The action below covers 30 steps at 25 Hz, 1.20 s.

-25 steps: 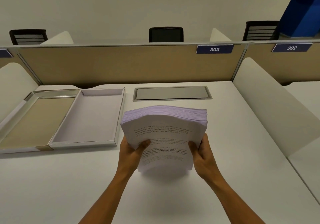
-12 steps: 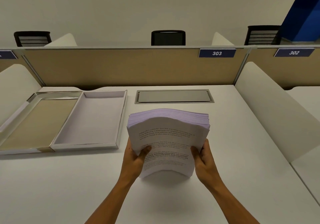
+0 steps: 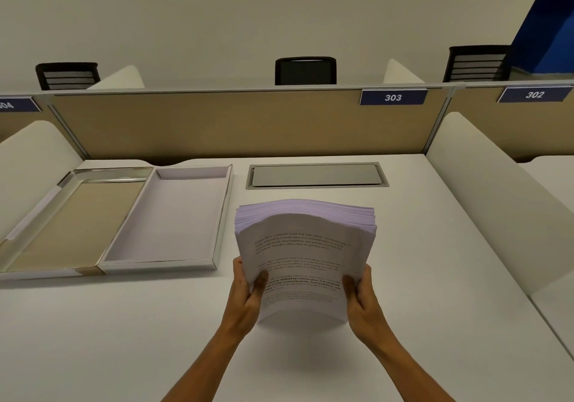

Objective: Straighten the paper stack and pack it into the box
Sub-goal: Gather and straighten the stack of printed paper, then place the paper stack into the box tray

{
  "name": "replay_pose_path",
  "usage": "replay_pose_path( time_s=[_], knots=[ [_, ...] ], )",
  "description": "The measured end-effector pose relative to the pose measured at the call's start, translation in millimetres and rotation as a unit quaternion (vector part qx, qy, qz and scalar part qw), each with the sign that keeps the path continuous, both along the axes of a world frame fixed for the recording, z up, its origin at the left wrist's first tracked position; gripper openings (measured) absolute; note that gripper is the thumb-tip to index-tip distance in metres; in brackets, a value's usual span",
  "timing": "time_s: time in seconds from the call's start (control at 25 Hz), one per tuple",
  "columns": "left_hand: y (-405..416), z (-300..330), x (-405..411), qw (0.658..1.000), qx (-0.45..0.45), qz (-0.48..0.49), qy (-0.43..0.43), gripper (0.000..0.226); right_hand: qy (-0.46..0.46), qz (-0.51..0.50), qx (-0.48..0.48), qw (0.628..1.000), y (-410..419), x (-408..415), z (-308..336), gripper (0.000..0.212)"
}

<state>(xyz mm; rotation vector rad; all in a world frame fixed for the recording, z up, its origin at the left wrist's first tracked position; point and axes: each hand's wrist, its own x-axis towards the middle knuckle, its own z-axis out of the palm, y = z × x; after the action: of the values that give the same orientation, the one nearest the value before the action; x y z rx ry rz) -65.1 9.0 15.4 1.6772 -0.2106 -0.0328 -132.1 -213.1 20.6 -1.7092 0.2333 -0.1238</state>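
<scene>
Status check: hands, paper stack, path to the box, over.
Left hand and right hand grip paper stack upright on desk, top edges uneven. Open box empty, left of stack. Path clear.

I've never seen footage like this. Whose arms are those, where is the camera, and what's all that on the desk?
There is no machine here. A person wears a wide-angle camera on the head, looking forward and down, so you see their own bare arms. The left hand and right hand grip a thick paper stack by its sides, standing on edge on the white desk; the sheets bow and the top edges are uneven. To the left lies an open box, nothing in it, with its lid alongside. Behind the stack is a metal cable hatch, then a tan partition with a 303 sign.
</scene>
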Motion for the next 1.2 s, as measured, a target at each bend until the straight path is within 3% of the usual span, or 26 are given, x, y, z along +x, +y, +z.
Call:
replay_pose_path(
  time_s=[0.36,0.56,0.76,0.92,1.2],
  knots=[
    [4.6,26.0,22.5,0.991,0.112,0.071,-0.009,0.023,0.035,-0.005,-0.037,0.999,-17.3,19.7,10.0,0.019],
    [6.4,28.5,15.0,0.977,0.115,0.123,0.133,0.012,0.156,0.049,-0.023,0.986,-18.8,26.9,19.1,0.029],
    [21.3,14.3,-0.1,0.950,0.159,0.150,0.222,0.013,0.232,0.089,-0.014,0.969,-5.6,23.2,3.5,0.040],
    [52.4,19.5,16.9,0.944,0.156,0.155,0.245,0.011,0.239,0.103,-0.016,0.965,24.6,43.6,4.8,0.042],
    [145.6,53.3,113.1,0.948,0.167,0.167,0.213,0.015,0.214,0.093,0.004,0.972,120.1,133.8,33.7,0.037]
  ],
)
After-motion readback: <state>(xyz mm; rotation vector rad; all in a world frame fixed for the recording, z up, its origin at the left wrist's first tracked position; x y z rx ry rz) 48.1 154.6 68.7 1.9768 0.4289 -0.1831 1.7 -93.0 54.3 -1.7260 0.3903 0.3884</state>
